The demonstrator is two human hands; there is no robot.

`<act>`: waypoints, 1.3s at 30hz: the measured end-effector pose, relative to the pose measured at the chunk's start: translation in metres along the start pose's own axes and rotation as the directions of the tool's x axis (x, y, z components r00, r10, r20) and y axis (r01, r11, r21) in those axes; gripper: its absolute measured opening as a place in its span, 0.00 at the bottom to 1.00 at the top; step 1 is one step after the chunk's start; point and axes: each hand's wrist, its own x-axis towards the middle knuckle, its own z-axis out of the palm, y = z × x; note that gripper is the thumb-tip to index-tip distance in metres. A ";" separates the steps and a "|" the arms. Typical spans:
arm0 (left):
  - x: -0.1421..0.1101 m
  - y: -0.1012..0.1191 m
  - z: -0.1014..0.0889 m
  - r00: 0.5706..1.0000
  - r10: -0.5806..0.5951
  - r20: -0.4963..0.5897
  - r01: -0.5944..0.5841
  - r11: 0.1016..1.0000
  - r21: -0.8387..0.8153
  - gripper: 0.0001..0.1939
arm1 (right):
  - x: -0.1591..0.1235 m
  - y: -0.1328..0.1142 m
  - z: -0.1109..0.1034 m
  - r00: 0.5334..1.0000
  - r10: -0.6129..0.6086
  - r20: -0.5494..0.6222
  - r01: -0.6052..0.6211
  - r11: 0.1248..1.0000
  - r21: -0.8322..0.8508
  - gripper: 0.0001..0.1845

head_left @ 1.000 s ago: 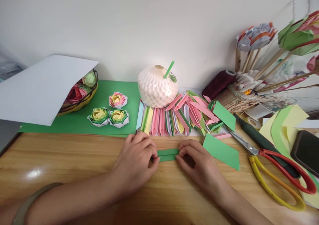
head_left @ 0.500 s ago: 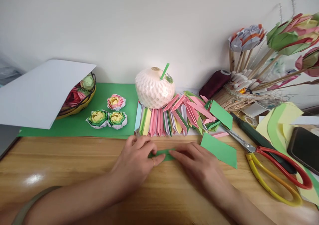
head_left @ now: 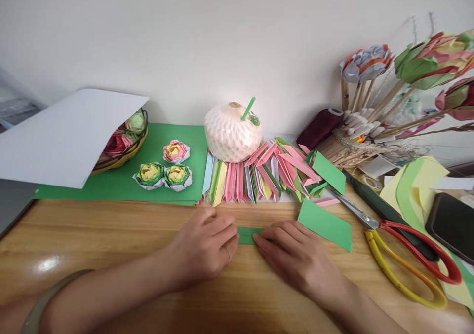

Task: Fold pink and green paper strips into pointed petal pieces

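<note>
A narrow folded green paper strip lies on the wooden table between my two hands. My left hand rests on its left end with fingers curled and pressed down on it. My right hand covers its right end, fingertips pinched onto the paper. Only the middle of the strip shows. A loose green paper rectangle lies just right of my right hand.
Behind the hands lies a fan of folded pink, green and yellow paper pieces and a netted round fruit with a green straw. Three paper flowers sit on a green sheet. Scissors, a phone and paper flowers on sticks stand right.
My hands have closed in over the green strip and pressed it flat; less of it shows than a second ago. The view has shifted slightly.
</note>
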 end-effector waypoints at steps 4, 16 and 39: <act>0.000 0.000 -0.002 0.999 -0.036 0.001 0.036 0.997 -0.068 0.10 | -0.002 0.002 0.001 1.000 -0.008 0.015 0.008 1.000 0.021 0.09; -0.001 0.002 -0.001 0.895 -0.393 0.211 0.440 0.855 -0.275 0.06 | 0.003 -0.001 0.011 0.973 0.230 0.008 -0.227 0.954 0.194 0.06; 0.001 0.002 -0.001 0.931 -0.322 0.173 0.363 0.872 -0.330 0.06 | 0.004 -0.005 0.011 0.959 0.283 0.027 -0.281 0.929 0.240 0.03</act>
